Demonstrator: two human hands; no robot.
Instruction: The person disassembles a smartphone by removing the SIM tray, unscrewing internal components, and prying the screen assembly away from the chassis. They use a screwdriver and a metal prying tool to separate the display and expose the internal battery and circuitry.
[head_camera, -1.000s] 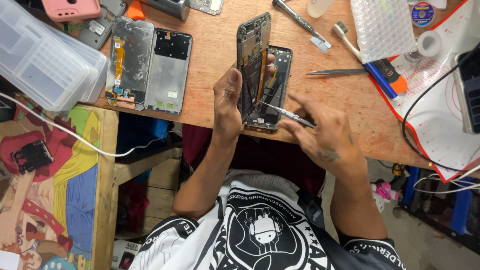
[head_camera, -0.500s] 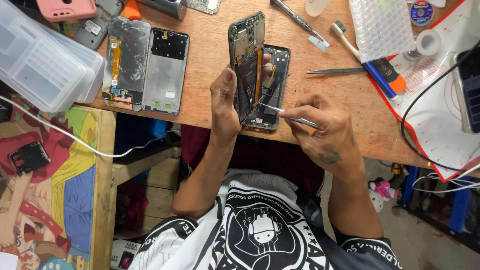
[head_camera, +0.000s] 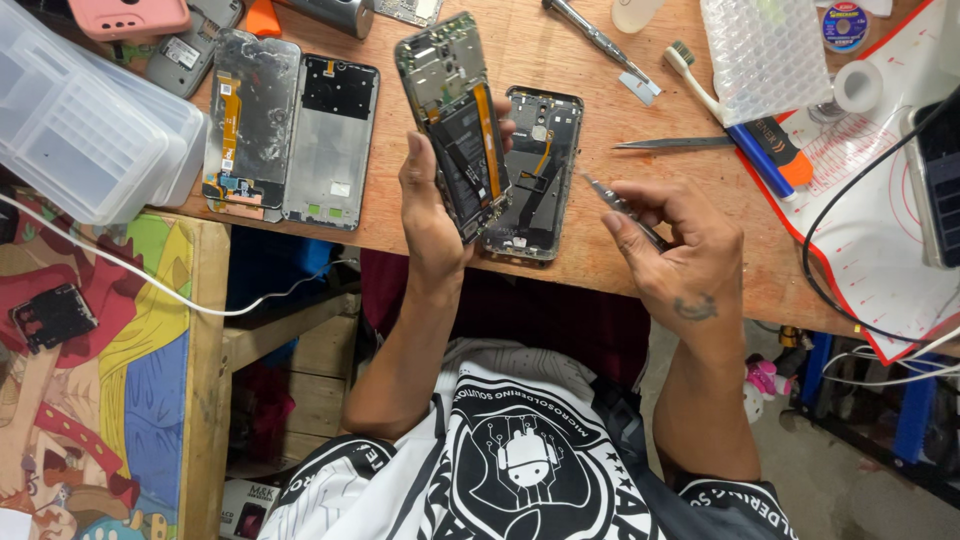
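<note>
My left hand has its fingers clamped around the opened black phone body with its exposed battery and orange flex cable, tilted up above the near edge of the wooden bench. To its right, my right hand pinches a slim metal screwdriver, tip clear of the phone. I judge this an inspection pause in disassembly; next calls for steadying the tip on a screw, with the detached grey phone back frame lying flat just beyond.

We see our left hand holding an opened phone above the wooden table, a phone frame just right of it (lying flat); our right hand, gripping tweezers, sits further right.
</note>
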